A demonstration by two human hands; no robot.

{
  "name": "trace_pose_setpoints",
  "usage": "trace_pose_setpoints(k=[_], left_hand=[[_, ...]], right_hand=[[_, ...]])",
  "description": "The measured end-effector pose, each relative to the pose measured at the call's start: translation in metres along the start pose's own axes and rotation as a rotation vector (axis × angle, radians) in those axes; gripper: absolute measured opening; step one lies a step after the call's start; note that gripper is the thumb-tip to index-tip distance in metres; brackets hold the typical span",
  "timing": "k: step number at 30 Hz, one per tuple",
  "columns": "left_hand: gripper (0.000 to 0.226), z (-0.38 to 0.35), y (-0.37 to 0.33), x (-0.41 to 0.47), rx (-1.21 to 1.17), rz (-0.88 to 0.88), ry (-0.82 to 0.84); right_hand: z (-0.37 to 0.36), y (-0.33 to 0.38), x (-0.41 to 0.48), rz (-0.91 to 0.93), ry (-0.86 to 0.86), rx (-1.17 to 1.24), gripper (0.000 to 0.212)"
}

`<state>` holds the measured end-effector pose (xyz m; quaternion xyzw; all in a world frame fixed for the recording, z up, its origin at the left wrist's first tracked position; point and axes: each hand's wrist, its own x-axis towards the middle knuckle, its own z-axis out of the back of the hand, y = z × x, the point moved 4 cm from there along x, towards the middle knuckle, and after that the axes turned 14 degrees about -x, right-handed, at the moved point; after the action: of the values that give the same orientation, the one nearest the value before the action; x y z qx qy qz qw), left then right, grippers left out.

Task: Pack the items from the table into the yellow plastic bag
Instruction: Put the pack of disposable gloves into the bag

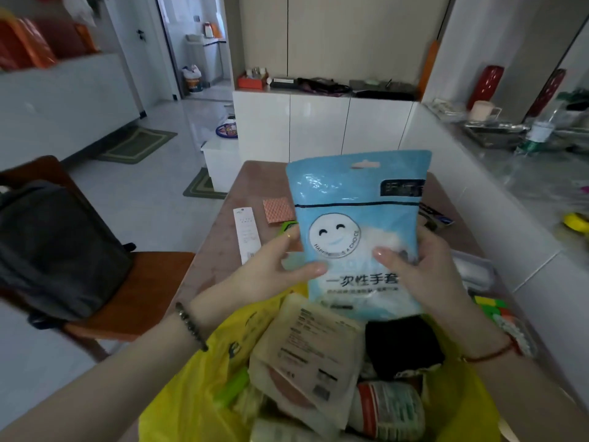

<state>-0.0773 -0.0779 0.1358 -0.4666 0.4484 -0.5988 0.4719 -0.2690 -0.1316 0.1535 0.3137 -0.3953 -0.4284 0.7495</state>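
I hold a light-blue pouch with a smiley face [357, 224] upright above the open yellow plastic bag [178, 393]. My left hand [280, 263] grips its lower left edge, thumb on the front. My right hand [424, 266] grips its lower right side, thumb across the front. Inside the bag lie a beige flat packet [306, 352], a black item [401, 346], a bottle with a label [389, 406] and a green item [231, 390]. On the brown table [216, 250] remain a white strip packet [247, 234], an orange checked square [278, 210] and a green object [287, 226] partly hidden by my left hand.
A wooden chair [140, 291] with a dark backpack [54, 250] stands to the left. White tiled counter [510, 193] runs along the right with dishes and a yellow tape roll [577, 220]. A dark packet [436, 215] and colourful items [490, 306] lie at the table's right.
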Motion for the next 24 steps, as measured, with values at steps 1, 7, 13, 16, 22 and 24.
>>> trace_pose_setpoints(k=[1, 7, 13, 16, 22, 24], left_hand=[[0.06, 0.011, 0.011, -0.004, 0.137, 0.035, 0.003], [0.041, 0.066, 0.073, -0.03, 0.746, 0.399, -0.042], [0.017, 0.06, 0.046, -0.025, 0.38, 0.292, -0.273], [0.016, 0.056, 0.044, -0.025, 0.31, 0.268, -0.259], [0.023, 0.054, 0.047, -0.025, 0.161, 0.26, -0.227], [0.018, 0.056, 0.05, -0.024, 0.148, 0.278, -0.172]], right_hand=[[0.007, 0.001, -0.002, 0.026, -0.02, -0.057, 0.042], [-0.016, -0.005, -0.021, 0.003, 0.593, -0.289, 0.026], [-0.091, -0.072, -0.063, -0.48, 0.952, -0.189, 0.045], [-0.111, -0.105, -0.079, -0.743, 0.738, -0.04, 0.053], [-0.132, -0.125, -0.091, -0.955, 0.282, 0.169, 0.045], [-0.133, -0.114, -0.09, -0.883, 0.348, 0.041, 0.041]])
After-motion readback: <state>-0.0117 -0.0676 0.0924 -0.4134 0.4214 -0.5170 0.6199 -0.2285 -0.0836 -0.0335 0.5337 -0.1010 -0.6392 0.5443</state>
